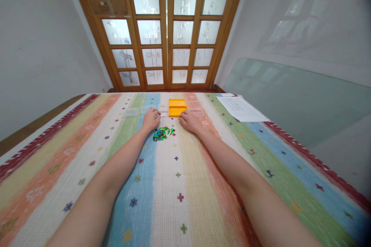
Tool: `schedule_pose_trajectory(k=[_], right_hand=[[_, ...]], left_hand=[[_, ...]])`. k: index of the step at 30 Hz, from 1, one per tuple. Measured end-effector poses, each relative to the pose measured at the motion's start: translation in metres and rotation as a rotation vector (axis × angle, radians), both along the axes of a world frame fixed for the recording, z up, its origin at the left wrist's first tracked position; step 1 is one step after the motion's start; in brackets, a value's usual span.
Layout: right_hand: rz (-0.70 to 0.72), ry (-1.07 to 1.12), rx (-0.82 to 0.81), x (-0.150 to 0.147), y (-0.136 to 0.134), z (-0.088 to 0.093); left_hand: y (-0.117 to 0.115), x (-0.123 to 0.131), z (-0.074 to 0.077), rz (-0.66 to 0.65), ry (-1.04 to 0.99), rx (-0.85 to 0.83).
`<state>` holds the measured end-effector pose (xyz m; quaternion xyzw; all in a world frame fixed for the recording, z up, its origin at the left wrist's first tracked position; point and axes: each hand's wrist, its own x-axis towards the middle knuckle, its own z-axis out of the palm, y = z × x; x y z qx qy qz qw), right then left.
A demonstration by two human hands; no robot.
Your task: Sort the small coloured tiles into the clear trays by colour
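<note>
A small heap of tiny coloured pieces (163, 132), mostly green and blue, lies on the striped cloth between my two hands. My left hand (150, 119) rests just left of the heap with its fingers curled; its fingertips touch a small clear strip (162, 114). My right hand (189, 120) lies palm down right of the heap, fingers together, its tips at the near edge of an orange tray (177, 107). Whether either hand pinches anything is too small to tell.
A striped multicoloured cloth (179, 185) covers the table. A clear plastic box (130, 113) sits left of my left hand. A white printed sheet (242, 108) lies at the far right. Wooden glazed doors (166, 31) stand beyond the table; a glass pane (295, 96) leans at right.
</note>
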<state>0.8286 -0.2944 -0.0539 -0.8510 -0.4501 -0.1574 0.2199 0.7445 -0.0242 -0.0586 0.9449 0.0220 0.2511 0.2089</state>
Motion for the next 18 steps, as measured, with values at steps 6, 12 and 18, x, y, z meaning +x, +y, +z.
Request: schedule_pose_trajectory(k=[6, 12, 18], right_hand=[[-0.011, 0.002, -0.007, 0.002, 0.0, -0.003], [0.007, 0.012, 0.008, 0.0, 0.001, -0.001], [0.024, 0.005, 0.034, 0.001, 0.001, -0.002]], left_hand=[[0.035, -0.003, 0.001, 0.21, 0.064, 0.056], [0.04, -0.014, 0.002, 0.296, 0.232, 0.168], [0.03, -0.021, 0.019, 0.401, 0.125, 0.181]])
